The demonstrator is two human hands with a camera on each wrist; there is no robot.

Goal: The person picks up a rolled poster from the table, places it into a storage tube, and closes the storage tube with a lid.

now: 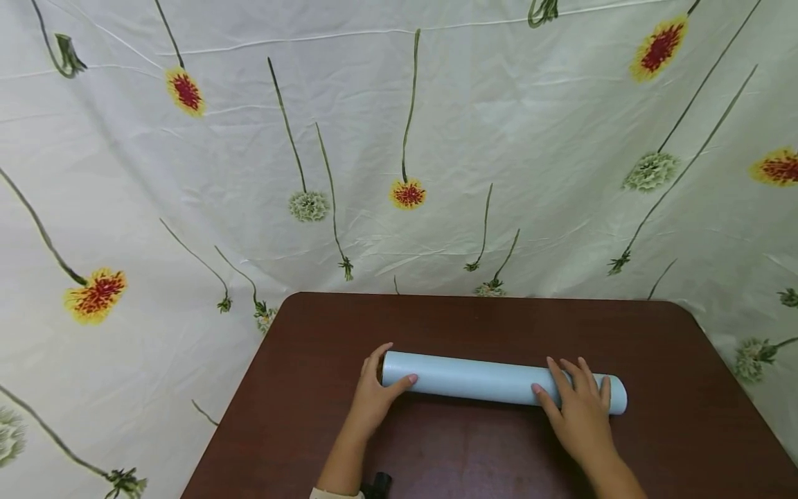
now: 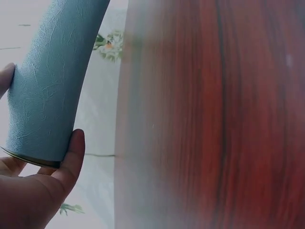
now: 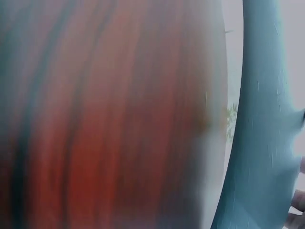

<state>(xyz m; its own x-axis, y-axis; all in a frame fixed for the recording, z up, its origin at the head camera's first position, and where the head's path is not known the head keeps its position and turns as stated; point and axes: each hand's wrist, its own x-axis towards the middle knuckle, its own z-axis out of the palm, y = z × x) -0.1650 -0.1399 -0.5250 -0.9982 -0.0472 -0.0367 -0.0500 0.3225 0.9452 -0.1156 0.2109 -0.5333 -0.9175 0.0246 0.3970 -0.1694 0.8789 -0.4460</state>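
A light blue roll (image 1: 467,378) with a finely creased surface, like rolled wallpaper, lies across the brown table, slightly lower at its right end. My left hand (image 1: 372,396) holds its left end, the thumb on the near side and the fingers round the far edge. In the left wrist view, that hand (image 2: 40,191) cups the rim of the roll (image 2: 55,81). Near the other end, my right hand (image 1: 580,416) grips across the roll with spread fingers, thumb at the near side. The right wrist view shows the roll (image 3: 262,124) with fingertips (image 3: 298,202) partly visible behind it.
The dark brown wooden table (image 1: 455,457) has rounded far corners. A white cloth (image 1: 218,173) printed with flowers hangs behind and beside it. A small black object (image 1: 378,484) sits next to the left wrist at the bottom edge.
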